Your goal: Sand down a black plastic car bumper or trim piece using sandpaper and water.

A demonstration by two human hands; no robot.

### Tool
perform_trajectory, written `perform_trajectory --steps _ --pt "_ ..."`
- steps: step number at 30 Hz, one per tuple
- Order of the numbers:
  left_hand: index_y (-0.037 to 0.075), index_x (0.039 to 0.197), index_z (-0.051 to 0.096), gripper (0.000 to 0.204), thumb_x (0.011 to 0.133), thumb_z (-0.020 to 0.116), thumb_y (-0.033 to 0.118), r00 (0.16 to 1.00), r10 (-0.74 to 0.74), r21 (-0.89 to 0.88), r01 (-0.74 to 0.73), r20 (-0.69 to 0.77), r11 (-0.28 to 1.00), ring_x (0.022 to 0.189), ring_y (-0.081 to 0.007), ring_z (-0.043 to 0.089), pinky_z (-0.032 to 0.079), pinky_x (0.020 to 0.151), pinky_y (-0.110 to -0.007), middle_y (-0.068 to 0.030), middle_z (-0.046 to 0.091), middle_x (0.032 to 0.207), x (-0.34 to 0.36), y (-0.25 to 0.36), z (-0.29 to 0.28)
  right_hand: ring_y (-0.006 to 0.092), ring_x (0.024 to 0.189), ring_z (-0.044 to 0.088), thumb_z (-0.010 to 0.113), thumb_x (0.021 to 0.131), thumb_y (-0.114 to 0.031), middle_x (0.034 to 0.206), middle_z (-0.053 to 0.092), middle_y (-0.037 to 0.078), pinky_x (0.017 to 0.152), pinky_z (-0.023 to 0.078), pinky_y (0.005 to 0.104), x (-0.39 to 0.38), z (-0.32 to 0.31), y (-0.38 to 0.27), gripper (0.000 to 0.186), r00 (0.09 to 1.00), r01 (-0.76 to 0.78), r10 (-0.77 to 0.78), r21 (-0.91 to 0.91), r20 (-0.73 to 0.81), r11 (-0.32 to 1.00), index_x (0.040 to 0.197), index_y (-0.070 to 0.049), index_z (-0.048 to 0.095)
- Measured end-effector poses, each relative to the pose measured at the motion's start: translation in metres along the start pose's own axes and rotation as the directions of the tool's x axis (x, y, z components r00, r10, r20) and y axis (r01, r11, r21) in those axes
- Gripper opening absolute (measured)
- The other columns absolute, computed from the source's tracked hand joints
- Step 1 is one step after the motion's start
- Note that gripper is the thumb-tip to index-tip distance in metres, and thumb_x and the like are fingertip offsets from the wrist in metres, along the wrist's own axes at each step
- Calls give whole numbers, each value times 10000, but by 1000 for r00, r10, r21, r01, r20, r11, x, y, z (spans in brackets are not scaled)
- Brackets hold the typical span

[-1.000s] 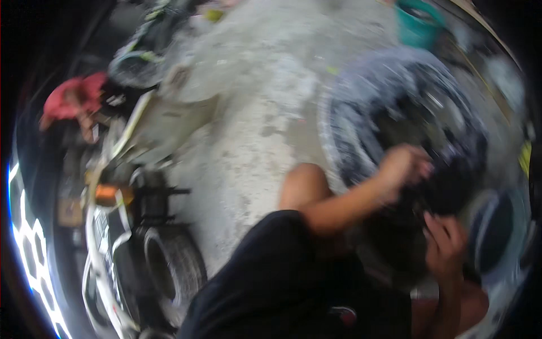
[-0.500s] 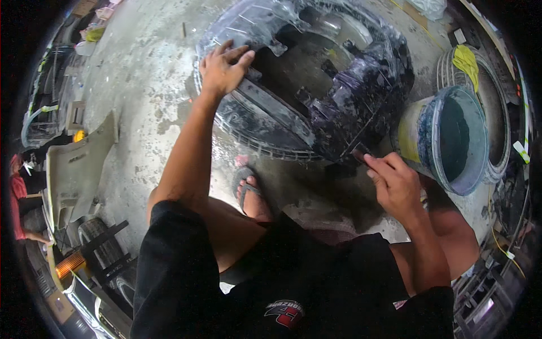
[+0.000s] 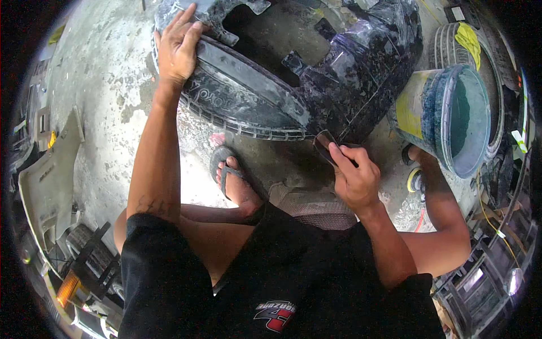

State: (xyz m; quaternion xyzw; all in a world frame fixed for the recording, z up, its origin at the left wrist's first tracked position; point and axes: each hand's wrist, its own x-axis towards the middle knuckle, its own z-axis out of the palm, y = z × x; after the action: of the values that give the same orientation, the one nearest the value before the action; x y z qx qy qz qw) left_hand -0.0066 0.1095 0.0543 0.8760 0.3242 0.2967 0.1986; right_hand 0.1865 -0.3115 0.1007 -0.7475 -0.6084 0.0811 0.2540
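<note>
A large dusty black plastic car part [image 3: 361, 73], scuffed with pale residue, lies over a tyre [image 3: 226, 104] in front of me. My left hand [image 3: 179, 48] rests on its left side, fingers stretched out and holding nothing. At its near corner, my right hand [image 3: 357, 172] is closed round a small flat dark brown piece [image 3: 323, 144] that looks like folded sandpaper. The far end of that piece touches or nearly touches the part's lower edge; I cannot tell which. My palm hides the rest of it.
To the right a bucket [image 3: 423, 113] of greyish water leans beside another tyre [image 3: 449, 48] with a yellow cloth [image 3: 467, 42] on it. A round tool with a yellow rim [image 3: 415, 179] lies by my right foot. A pale panel [image 3: 48, 169] stands at the left.
The view has shifted, so the car part sits higher and further left. My right hand has moved left along the part's near edge with the brown piece. My left hand stays on the part.
</note>
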Motion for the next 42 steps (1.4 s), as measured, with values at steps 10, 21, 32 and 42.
perform_trajectory --steps 10,21,32,42 --pt "-70 1044 703 424 942 506 291 993 -55 -129 40 -109 991 1320 -440 539 394 1124 -428 -284 597 1411 3 31 -8 299 870 715 747 794 35 994 650 124 739 603 386 -8 11 9 456 1000 -6 6 14 -24 1000 1233 -89 747" --pt "-69 803 650 394 901 478 271 987 -130 -192 111 -93 975 1287 -473 557 399 1117 -455 -321 610 1362 10 40 -11 300 859 697 757 828 26 1003 622 126 730 598 367 0 11 -1 418 995 -92 95 62 -40 994 1233 -77 742" --pt "-60 797 639 384 885 485 280 987 -8 -770 -122 -162 627 1276 -494 558 418 1104 -447 -314 609 1368 -3 5 -8 311 896 707 740 852 -7 1010 627 123 742 600 392 15 18 -12 414 999 -45 44 89 8 995 1252 -113 741" --pt "-81 865 665 408 903 491 287 959 -277 -595 256 57 762 1106 -415 646 471 1013 -395 -286 644 1336 6 31 -17 304 924 717 697 825 31 1036 667 126 793 604 392 1 12 6 458 1000 9 -8 -53 25 999 1251 -124 752"
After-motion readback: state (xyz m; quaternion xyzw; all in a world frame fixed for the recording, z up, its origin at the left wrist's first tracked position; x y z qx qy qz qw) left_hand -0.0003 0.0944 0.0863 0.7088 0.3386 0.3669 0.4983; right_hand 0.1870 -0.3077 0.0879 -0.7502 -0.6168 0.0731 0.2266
